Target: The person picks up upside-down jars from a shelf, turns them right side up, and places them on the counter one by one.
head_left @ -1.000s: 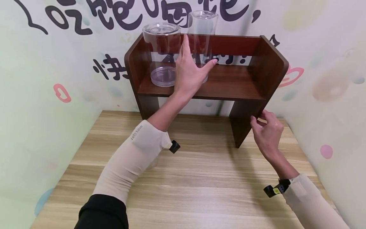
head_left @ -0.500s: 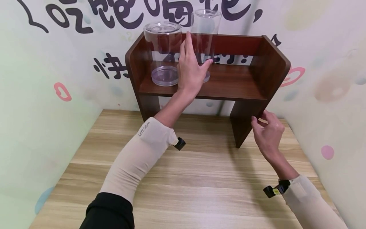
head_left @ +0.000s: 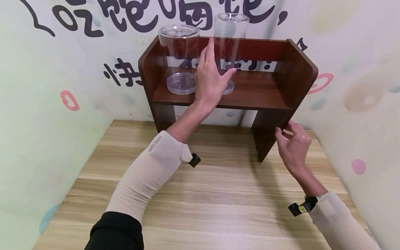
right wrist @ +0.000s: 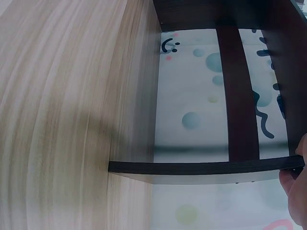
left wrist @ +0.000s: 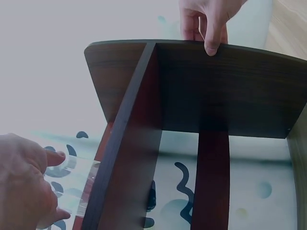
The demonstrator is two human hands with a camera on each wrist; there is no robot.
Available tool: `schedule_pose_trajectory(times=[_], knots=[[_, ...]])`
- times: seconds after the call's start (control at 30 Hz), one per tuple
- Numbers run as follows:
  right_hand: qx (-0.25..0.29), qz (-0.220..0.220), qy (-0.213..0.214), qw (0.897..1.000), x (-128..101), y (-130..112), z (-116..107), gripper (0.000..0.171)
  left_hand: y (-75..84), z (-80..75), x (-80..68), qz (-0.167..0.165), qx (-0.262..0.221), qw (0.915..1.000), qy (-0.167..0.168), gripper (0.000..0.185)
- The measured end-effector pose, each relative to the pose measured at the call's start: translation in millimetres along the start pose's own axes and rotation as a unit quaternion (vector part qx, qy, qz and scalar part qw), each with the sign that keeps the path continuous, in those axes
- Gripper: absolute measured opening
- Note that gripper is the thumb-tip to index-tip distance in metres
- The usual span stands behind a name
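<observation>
Two clear jars stand on the upper board of a dark wooden desk shelf [head_left: 257, 93]: a wide jar [head_left: 179, 52] at left and a taller, narrower jar [head_left: 231, 38] to its right. My left hand [head_left: 208, 81] holds the tall jar low down, long fingers along its left side and thumb across its front; the hand hides part of its base. In the left wrist view, this tall jar [left wrist: 76, 187] lies between thumb and fingers. My right hand [head_left: 293, 144] pinches the front edge of the shelf's right side panel, just below the upper board.
The shelf stands on a wood-grain table [head_left: 218, 201] against a printed wall [head_left: 78, 62] with black lettering. The right part of the upper board lies beside the tall jar, bounded by the raised side panel [head_left: 293, 76]. Side walls close in both table edges.
The tall jar has shifted right and slightly toward me, away from the wide jar. My left thumb has drawn in against it. The right hand keeps its place on the shelf panel.
</observation>
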State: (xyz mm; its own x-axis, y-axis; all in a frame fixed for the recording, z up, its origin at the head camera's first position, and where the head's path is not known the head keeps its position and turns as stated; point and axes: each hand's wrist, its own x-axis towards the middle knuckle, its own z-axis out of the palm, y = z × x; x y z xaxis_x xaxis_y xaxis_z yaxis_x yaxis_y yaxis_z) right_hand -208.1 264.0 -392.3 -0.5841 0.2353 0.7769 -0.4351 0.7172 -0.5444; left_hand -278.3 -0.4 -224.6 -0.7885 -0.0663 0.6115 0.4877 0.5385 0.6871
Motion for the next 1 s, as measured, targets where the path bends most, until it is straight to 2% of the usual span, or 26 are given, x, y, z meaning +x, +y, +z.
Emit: schedule_pose_trajectory(times=[0.43, 0.77, 1.0], knots=[[0.000, 0.000, -0.004, 1.000, 0, 0, 1, 0.017, 18.4, -16.6, -15.9, 0.058, -0.016, 0.9981, -0.015, 0.098], [-0.008, -0.004, -0.007, 1.000, 1, 0, 2, 0.017, 31.2, -40.4, -28.5, 0.106, -0.030, 0.9936, -0.026, 0.098], [-0.018, -0.011, -0.007, 1.000, 1, 0, 1, 0.014, 38.2, -57.3, -43.1, 0.148, -0.046, 0.9856, -0.066, 0.098]])
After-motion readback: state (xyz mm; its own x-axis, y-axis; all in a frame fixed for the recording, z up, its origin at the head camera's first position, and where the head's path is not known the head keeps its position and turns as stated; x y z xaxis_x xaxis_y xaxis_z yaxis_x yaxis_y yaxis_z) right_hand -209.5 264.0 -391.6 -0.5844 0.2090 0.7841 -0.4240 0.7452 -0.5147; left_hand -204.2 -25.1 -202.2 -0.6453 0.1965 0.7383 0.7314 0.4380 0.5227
